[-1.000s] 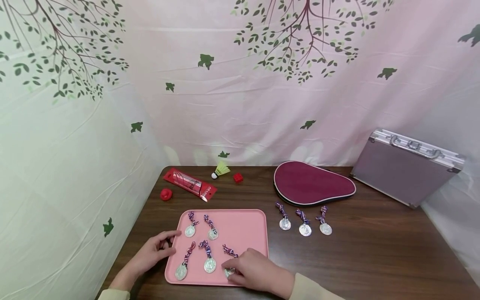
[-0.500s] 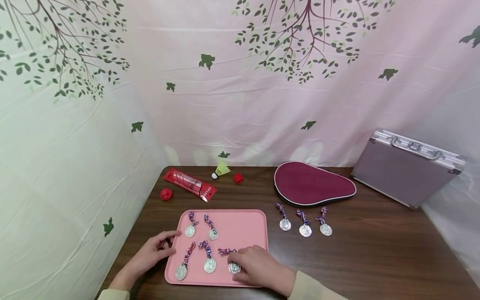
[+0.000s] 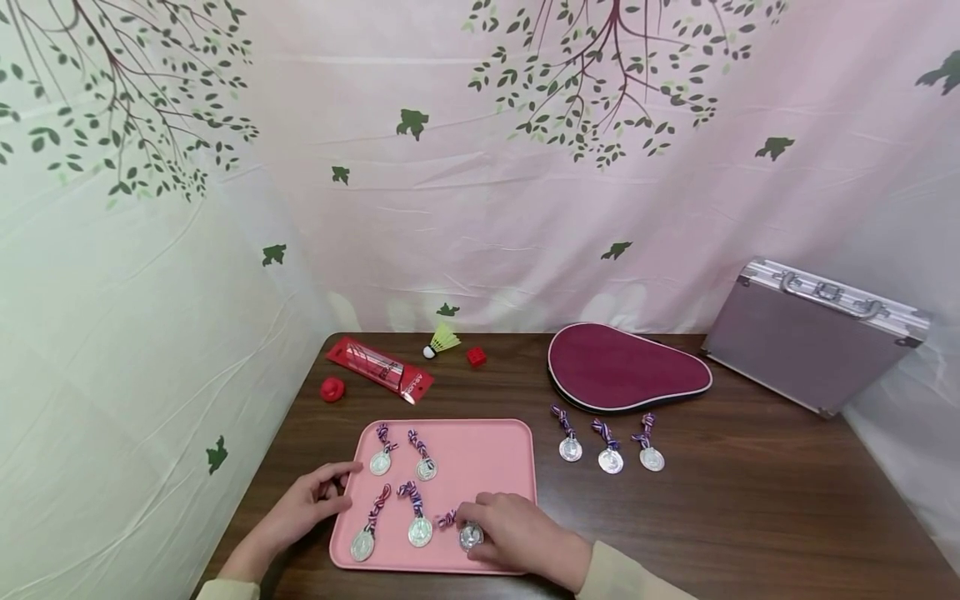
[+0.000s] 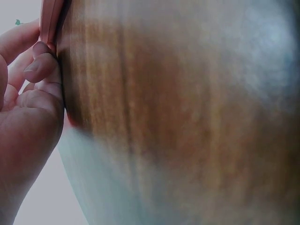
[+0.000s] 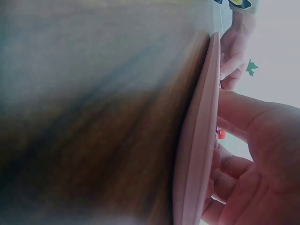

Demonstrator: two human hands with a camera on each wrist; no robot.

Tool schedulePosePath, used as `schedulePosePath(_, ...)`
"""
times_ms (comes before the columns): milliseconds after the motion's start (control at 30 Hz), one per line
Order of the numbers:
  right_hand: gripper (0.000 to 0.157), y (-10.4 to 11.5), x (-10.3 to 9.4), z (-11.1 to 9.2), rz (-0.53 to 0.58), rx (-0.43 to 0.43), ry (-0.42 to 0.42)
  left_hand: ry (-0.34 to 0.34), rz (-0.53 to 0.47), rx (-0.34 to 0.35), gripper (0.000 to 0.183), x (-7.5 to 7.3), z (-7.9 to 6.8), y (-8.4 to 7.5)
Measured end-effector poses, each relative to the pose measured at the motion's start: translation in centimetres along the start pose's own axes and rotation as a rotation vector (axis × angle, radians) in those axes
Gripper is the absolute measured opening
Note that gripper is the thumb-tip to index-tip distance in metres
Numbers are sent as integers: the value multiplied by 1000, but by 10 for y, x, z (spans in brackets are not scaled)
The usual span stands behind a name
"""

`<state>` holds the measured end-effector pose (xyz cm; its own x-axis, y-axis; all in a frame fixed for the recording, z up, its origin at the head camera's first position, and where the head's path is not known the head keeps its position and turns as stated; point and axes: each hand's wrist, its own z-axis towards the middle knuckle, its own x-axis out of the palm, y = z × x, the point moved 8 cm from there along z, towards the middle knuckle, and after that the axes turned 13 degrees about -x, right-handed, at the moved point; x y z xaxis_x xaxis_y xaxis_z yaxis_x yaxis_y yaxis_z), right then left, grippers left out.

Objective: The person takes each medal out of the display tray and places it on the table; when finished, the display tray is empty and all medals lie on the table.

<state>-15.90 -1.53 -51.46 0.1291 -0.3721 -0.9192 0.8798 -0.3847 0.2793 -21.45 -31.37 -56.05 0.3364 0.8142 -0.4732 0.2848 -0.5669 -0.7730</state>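
A pink tray (image 3: pixel 487 458) lies on the table, with several silver medals on it, their striped ribbons knotted. My left hand (image 3: pixel 307 500) holds the tray's left edge, finger and thumb at the rim; in the left wrist view, its curled fingers (image 4: pixel 40 68) meet the tray's side. Over the tray's front right part, my right hand (image 3: pixel 517 533) pinches a silver medal (image 3: pixel 470 536) between thumb and fingers. This medal's ribbon (image 3: pixel 446 520) sticks out to the left, partly hidden by the fingers. Nearest to its left is another medal (image 3: pixel 420 531) with a blue, red and white ribbon.
Right of the tray lie three more medals (image 3: pixel 610 461). Behind them are a maroon paddle case (image 3: pixel 630 367) and a silver-edged case (image 3: pixel 810 333). At the back left are a red packet (image 3: pixel 378 367), a yellow shuttlecock (image 3: pixel 442 340), a red block (image 3: pixel 476 356) and a small red hat-shaped object (image 3: pixel 332 389).
My right hand has moved slightly right along the tray with the medal, whose ribbon has swung from pointing up to lying toward the left. The left hand stays at the rim.
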Motion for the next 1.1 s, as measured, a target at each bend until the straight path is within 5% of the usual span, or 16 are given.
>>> schedulePosePath(233,33,2,-3,0,19,-4,-30,-10,12,2,48,-1,2,2)
schedulePosePath(567,35,-10,-1,0,300,51,-37,-15,12,-37,47,-1,5,6)
schedulePosePath(933,36,-30,-12,-21,661,33,-181,14,-6,64,46,0,1,-1)
schedulePosePath(1100,33,-45,-32,-41,656,4,-261,15,-21,63,46,0,0,-2)
